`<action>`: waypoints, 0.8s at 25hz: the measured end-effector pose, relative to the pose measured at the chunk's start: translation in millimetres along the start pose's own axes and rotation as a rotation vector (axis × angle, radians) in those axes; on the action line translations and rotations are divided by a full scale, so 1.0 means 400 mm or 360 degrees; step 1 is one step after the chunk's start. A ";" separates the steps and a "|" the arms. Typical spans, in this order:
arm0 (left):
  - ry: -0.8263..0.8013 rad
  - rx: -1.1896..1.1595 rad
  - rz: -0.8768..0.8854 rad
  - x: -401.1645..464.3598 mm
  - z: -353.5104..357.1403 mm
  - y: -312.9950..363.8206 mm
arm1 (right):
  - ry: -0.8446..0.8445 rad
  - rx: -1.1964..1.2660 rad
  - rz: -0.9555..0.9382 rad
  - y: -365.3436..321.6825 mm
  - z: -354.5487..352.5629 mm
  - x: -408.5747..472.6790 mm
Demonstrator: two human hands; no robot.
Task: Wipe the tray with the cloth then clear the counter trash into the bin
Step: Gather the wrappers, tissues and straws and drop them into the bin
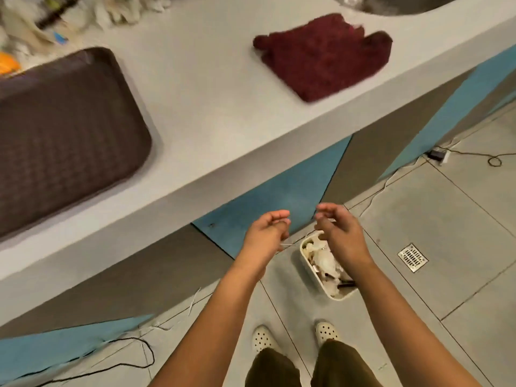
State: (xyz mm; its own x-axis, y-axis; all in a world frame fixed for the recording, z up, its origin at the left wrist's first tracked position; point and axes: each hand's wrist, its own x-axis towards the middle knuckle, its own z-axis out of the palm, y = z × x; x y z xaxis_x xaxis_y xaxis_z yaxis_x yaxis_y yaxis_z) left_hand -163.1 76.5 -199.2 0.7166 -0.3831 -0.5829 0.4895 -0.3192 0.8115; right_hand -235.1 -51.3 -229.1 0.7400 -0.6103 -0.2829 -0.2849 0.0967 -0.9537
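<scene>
We are holding both hands out over the floor, below the counter's front edge and above the bin. The bin is sitting on the tiles directly under and slightly beyond our right hand, its long axis running from near the counter base back toward our feet; it is already holding pale crumpled trash. Our left hand is hanging just left of the bin's rim, so the right is the nearer one.

Fingers: both hands are loosely curled, fingertips drawn toward the thumbs. A thin pale strand seems to be trailing from the left hand; blur is keeping us from saying whether it is being pinched. We cannot tell whether the right hand is holding anything.

Forearms are reaching forward roughly parallel, palms turned inward toward each other.

The tray is lying up on the counter, well to the left and behind the hands. The cloth is resting flat on the counter, far right, apart from the tray. More litter is sitting at the counter's back edge, so we are judging the clearing as unfinished.
</scene>
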 end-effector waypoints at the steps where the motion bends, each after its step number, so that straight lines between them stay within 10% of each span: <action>1: 0.0022 -0.0006 0.0087 -0.030 -0.027 0.057 | -0.0051 0.0003 -0.0068 -0.065 0.016 -0.001; 20: 0.0285 -0.0116 0.0574 -0.205 -0.372 0.446 | -0.0385 -0.0454 -0.0459 -0.562 0.256 0.030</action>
State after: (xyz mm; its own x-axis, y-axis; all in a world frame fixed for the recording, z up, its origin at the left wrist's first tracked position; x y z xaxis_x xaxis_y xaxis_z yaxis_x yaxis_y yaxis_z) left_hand -60.8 179.8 -0.5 0.9208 -0.3000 -0.2494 0.2204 -0.1276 0.9670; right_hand -99.9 0.2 -28.3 0.9245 -0.3767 -0.0585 -0.1779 -0.2906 -0.9402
